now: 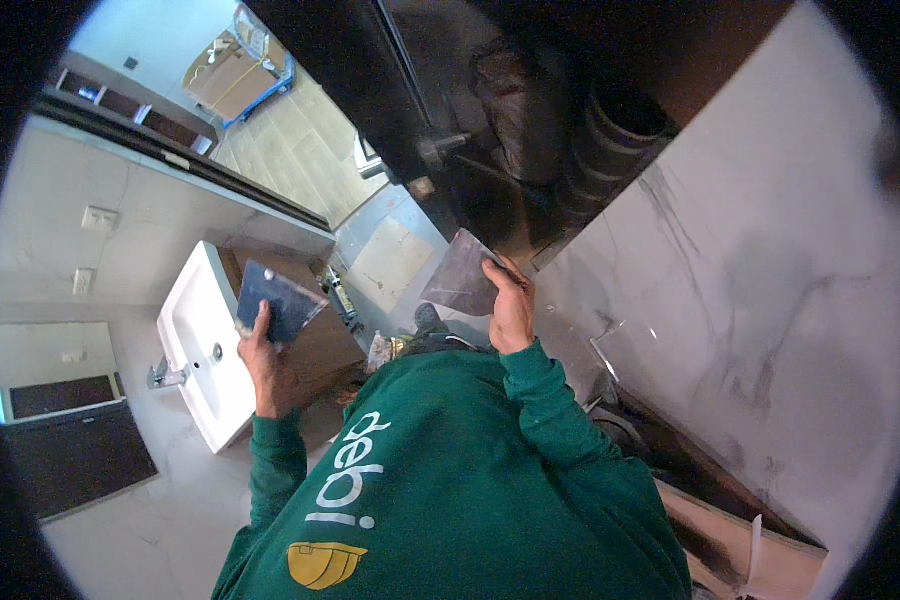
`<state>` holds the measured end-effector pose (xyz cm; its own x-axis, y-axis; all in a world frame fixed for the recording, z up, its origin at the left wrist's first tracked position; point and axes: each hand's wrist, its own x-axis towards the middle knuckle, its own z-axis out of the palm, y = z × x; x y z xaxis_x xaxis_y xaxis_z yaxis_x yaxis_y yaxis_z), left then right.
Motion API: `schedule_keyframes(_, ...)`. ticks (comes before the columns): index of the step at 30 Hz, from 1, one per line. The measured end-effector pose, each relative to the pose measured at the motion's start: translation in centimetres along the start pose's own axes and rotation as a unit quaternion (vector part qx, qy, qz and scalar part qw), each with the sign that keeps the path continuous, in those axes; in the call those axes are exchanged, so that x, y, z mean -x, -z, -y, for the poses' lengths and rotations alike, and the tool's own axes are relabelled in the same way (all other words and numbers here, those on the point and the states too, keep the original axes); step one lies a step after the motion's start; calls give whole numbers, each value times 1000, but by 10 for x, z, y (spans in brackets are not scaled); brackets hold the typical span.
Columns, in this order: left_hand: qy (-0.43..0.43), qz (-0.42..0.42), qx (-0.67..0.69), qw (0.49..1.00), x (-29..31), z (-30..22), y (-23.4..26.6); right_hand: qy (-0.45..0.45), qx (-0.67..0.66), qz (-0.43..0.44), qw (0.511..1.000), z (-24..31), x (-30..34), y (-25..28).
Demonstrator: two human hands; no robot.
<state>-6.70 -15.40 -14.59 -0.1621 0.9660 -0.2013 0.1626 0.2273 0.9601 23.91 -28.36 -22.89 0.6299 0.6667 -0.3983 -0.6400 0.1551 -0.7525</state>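
My left hand (260,365) is closed round the near edge of a dark blue-grey square plate (285,312), thumb lying on its face. This plate is held over the side of a white washbasin (186,358). My right hand (513,312) grips the right edge of a paler grey square plate (458,282), with a thin light line along its lower part. The two plates are apart, held up in front of my body; I cannot tell whether they are tile or another material. Below and between them, a foot (426,315) shows on the floor.
A faucet (167,374) stands at the basin's left. Beside the basin's cabinet is a tube-like tool (341,297). A dark door (425,95) and a black ribbed container (610,145) are ahead. Beyond the doorway, a cardboard box (232,78) rests on a blue cart. Marbled wall (740,270) rises at right.
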Motion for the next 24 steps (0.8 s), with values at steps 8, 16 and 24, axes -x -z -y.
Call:
schedule_keyframes(8,24,5,15,1000,30,-1,3,4,13,76,997,-23,-29,32)
schedule_keyframes(16,4,10,-21,1000,45,-8,13,168,286,153,931,-25,-59,15)
schedule_keyframes(24,21,-1,-8,1000,44,6,17,159,376,156,899,-41,-95,-9)
